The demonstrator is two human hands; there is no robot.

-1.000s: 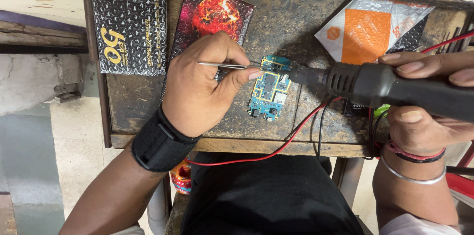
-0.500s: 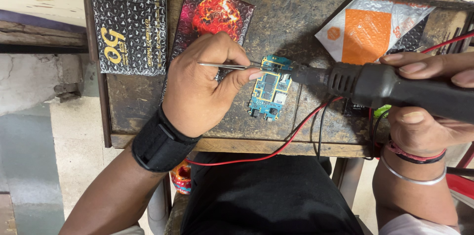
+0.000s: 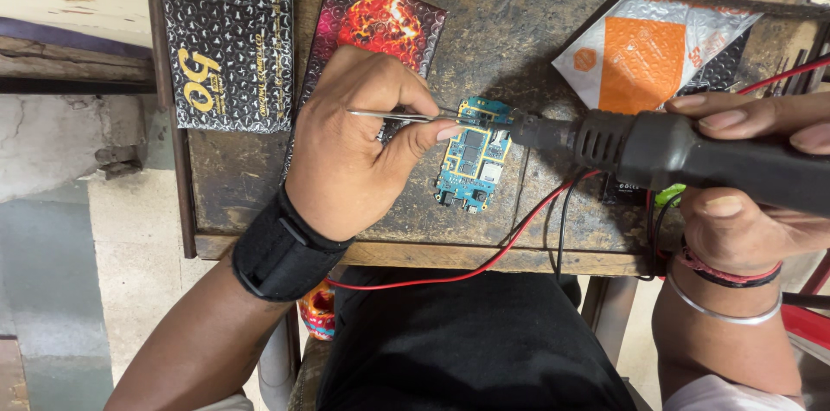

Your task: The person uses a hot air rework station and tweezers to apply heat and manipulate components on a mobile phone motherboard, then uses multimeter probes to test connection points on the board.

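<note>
Left hand (image 3: 359, 147) has thumb and fingers (image 3: 450, 131) pinching a thin pair of metal tweezers (image 3: 393, 115), tips landing on the far end of the small blue circuit board (image 3: 471, 156). That grip looks like it's there to pin or lift one tiny part while heat goes on.

Right hand (image 3: 743, 195) has its fingers wrapped tight around a fat black hot-air handle (image 3: 683, 156), nozzle aimed left, right at the same far end of the board, coming in flat from the right so it doesn't block the view.

The board lies flat mid-bench (image 3: 519, 39), near the front edge. A red wire (image 3: 484, 266) and a black wire (image 3: 562, 229) droop over that edge. A black bubble pouch (image 3: 229, 39) sits far left, an orange-and-white packet (image 3: 648, 57) far right.
</note>
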